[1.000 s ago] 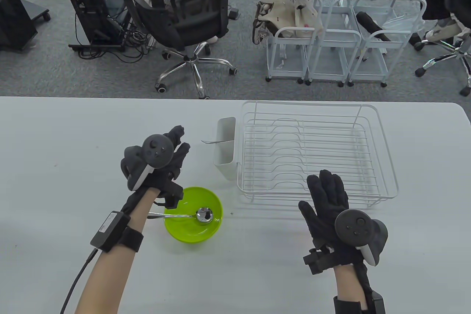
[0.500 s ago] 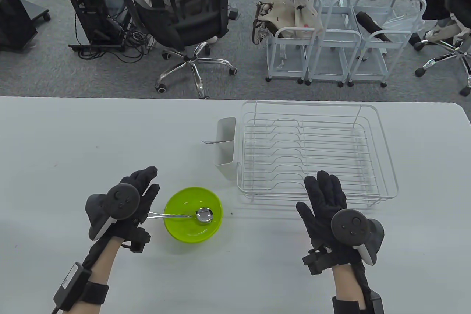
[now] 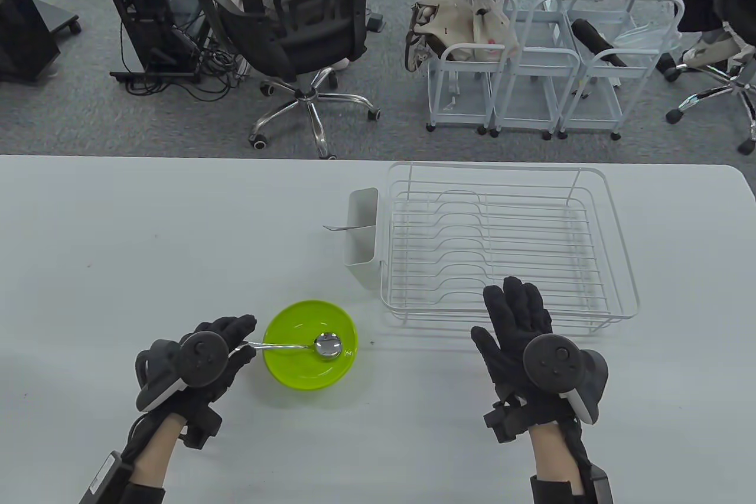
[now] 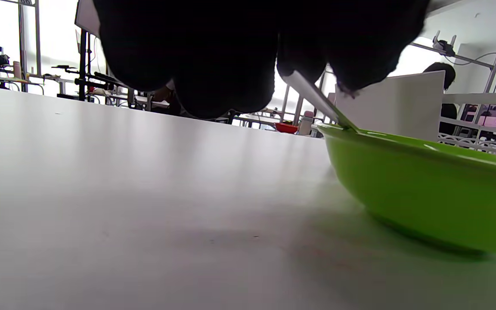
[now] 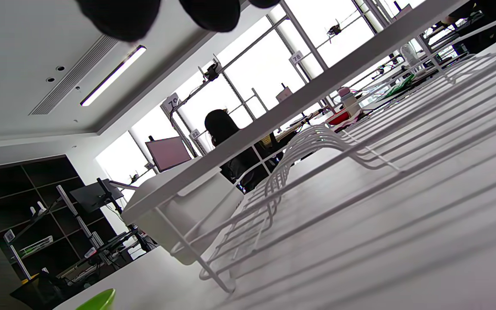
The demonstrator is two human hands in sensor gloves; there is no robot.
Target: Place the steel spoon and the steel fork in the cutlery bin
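The steel spoon (image 3: 319, 345) lies in a green bowl (image 3: 295, 371), its handle pointing left over the rim. My left hand (image 3: 247, 338) is at the bowl's left edge, and its fingertips pinch the end of the handle. In the left wrist view the handle (image 4: 317, 99) runs up between my fingertips (image 4: 299, 73). The steel fork (image 3: 335, 227) stands in the white cutlery bin (image 3: 363, 244), its end sticking out to the left. My right hand (image 3: 514, 315) lies flat and open, empty, at the front of the dish rack.
A white wire dish rack (image 3: 614, 232) stands to the right of the bin, which hangs on its left side. The rack (image 5: 317, 172) fills the right wrist view. The table's far edge runs behind the rack. Chairs and carts stand on the floor beyond.
My left hand has moved back from beside the bin, down to the bowl's left side, and has closed its fingers on the spoon handle. My right hand has shifted slightly left.
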